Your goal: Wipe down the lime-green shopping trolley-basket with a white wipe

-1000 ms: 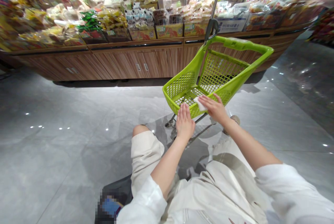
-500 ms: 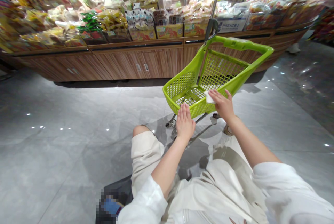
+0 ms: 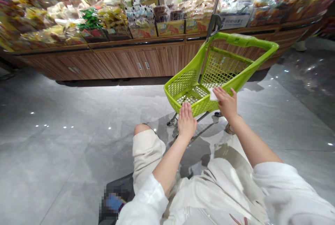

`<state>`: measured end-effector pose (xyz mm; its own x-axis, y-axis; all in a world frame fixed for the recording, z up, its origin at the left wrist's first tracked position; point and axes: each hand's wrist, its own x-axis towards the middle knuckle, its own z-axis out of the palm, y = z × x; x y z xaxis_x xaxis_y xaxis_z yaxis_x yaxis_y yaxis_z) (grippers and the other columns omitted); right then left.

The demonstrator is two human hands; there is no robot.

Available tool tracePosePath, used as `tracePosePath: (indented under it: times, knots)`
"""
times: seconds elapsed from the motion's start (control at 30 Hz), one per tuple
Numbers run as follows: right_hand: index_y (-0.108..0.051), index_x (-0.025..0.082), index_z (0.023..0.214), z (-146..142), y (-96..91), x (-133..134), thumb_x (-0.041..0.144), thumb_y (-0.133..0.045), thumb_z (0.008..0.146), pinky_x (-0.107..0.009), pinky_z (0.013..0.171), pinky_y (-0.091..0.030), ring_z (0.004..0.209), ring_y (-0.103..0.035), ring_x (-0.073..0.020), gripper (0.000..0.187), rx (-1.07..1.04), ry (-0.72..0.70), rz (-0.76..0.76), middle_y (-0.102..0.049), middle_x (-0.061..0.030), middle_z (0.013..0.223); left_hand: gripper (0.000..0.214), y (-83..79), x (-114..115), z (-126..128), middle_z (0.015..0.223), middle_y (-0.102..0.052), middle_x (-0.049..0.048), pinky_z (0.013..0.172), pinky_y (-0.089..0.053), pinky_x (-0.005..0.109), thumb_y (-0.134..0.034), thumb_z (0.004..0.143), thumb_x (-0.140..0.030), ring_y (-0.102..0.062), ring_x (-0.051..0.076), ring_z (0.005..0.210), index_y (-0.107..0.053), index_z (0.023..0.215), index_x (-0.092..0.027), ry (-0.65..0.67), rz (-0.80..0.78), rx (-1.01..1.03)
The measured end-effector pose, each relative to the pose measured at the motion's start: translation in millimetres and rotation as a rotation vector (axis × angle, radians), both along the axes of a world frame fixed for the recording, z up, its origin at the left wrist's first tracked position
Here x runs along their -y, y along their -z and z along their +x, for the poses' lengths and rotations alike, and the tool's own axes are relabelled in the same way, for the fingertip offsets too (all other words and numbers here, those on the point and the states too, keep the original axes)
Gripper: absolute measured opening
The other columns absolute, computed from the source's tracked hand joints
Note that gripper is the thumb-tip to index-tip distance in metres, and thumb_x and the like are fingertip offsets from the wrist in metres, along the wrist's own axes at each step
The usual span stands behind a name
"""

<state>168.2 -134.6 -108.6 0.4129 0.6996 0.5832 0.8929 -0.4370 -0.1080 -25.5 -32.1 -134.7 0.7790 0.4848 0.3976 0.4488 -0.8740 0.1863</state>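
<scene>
Along the green cart [image 3: 242, 76], the right hand [image 3: 226, 102] (thumb apart) has slid a white cloth [image 3: 212, 95] farther, apparently covering fresh surface; left hand [image 3: 186, 122] flat, fingers together.

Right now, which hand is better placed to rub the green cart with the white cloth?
Probably the right hand: it has the white cloth at the green cart's near side. The left hand shows no cloth and is farther from the cart's handle.
</scene>
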Motion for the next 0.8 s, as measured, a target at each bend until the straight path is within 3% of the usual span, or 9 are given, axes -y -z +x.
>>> tracePosePath:
  times: [0.07, 0.2, 0.3, 0.4, 0.5, 0.57, 0.67, 0.73, 0.8]
  knots:
    - [-0.046, 0.021, 0.145, -18.2, 4.0, -6.5, 0.003, -0.043, 0.079, -0.055, 0.116, -0.022, 0.138, -0.047, -0.025, 0.068, 0.006, 0.015, 0.009, -0.054, -0.0098, 0.145, 0.09, -0.5, 1.3, 1.0, 0.164, -0.013, 0.0209, 0.125, -0.02, 0.043, -0.055, 0.081, -0.022, -0.006, 0.026, 0.154, -0.007, 0.154, 0.001, 0.0, -0.007, 0.007]
    - [-0.044, 0.021, 0.147, -66.2, 8.2, -19.5, 0.005, -0.041, 0.085, -0.044, 0.118, -0.025, 0.14, -0.044, -0.0196, 0.064, 0.073, -0.285, -0.118, -0.051, -0.0073, 0.148, 0.091, -0.4, 0.8, 1.4, 0.165, -0.012, 0.0204, 0.125, -0.019, 0.043, -0.056, 0.078, -0.018, -0.004, 0.026, 0.154, -0.009, 0.154, 0.0, -0.006, -0.027, 0.005]
    - [-0.044, 0.025, 0.147, -45.9, 2.7, -12.5, 0.003, -0.041, 0.084, -0.045, 0.119, -0.021, 0.138, -0.046, -0.0182, 0.067, 0.076, -0.343, -0.154, -0.051, -0.0041, 0.148, 0.091, -0.9, -1.1, -0.1, 0.165, -0.012, 0.0203, 0.125, -0.02, 0.043, -0.055, 0.079, -0.018, -0.005, 0.026, 0.154, -0.007, 0.155, -0.001, 0.005, -0.022, -0.005]
    - [-0.048, 0.024, 0.143, -2.9, -1.9, -1.3, 0.002, -0.042, 0.081, -0.051, 0.118, -0.021, 0.136, -0.05, -0.0212, 0.066, 0.021, -0.132, -0.066, -0.056, -0.0061, 0.144, 0.091, -1.9, -1.0, -0.9, 0.165, -0.01, 0.0194, 0.125, -0.02, 0.043, -0.054, 0.081, -0.02, -0.006, 0.026, 0.154, -0.005, 0.155, -0.001, 0.008, -0.011, -0.01]
    - [-0.05, 0.021, 0.142, -3.0, 1.1, -3.1, 0.003, -0.042, 0.081, -0.054, 0.116, -0.022, 0.138, -0.047, -0.0244, 0.064, -0.002, 0.005, -0.011, -0.056, -0.0088, 0.144, 0.091, -2.5, 1.0, 0.4, 0.165, -0.009, 0.0197, 0.125, -0.019, 0.043, -0.055, 0.081, -0.022, -0.002, 0.026, 0.154, -0.006, 0.155, 0.001, 0.003, -0.008, -0.01]
    - [-0.047, 0.02, 0.144, -29.6, 5.5, -10.7, 0.002, -0.041, 0.082, -0.049, 0.116, -0.025, 0.14, -0.045, -0.0229, 0.065, 0.023, -0.076, -0.044, -0.054, -0.0088, 0.146, 0.091, -2.5, 1.9, 1.5, 0.165, -0.008, 0.02, 0.125, -0.019, 0.042, -0.055, 0.081, -0.021, 0.0, 0.025, 0.154, -0.007, 0.154, 0.001, 0.0, -0.016, -0.004]
    - [-0.043, 0.023, 0.148, -60.7, 8.0, -17.8, 0.003, -0.041, 0.084, -0.043, 0.116, -0.028, 0.141, -0.043, -0.0192, 0.067, 0.074, -0.318, -0.13, -0.049, -0.0059, 0.149, 0.091, -2.5, 1.2, 1.8, 0.165, -0.009, 0.0204, 0.125, -0.019, 0.043, -0.056, 0.078, -0.018, 0.0, 0.025, 0.154, -0.009, 0.154, 0.0, -0.001, -0.028, -0.01]
    - [-0.042, 0.025, 0.148, -52.3, 5.6, -14.2, 0.002, -0.042, 0.083, -0.043, 0.117, -0.026, 0.139, -0.045, -0.0182, 0.069, 0.084, -0.385, -0.154, -0.05, -0.0042, 0.149, 0.09, -2.9, 0.2, 0.8, 0.165, -0.009, 0.0203, 0.125, -0.019, 0.043, -0.056, 0.079, -0.017, -0.001, 0.025, 0.154, -0.009, 0.154, 0.001, 0.005, -0.024, -0.017]
    - [-0.044, 0.026, 0.146, -25.6, 2.8, -6.5, 0.001, -0.041, 0.082, -0.046, 0.117, -0.025, 0.137, -0.048, -0.0186, 0.069, 0.064, -0.314, -0.118, -0.052, -0.0041, 0.147, 0.089, -3.5, -0.2, -0.3, 0.165, -0.009, 0.0201, 0.125, -0.019, 0.042, -0.055, 0.08, -0.019, -0.001, 0.025, 0.154, -0.009, 0.154, 0.001, 0.009, -0.012, -0.018]
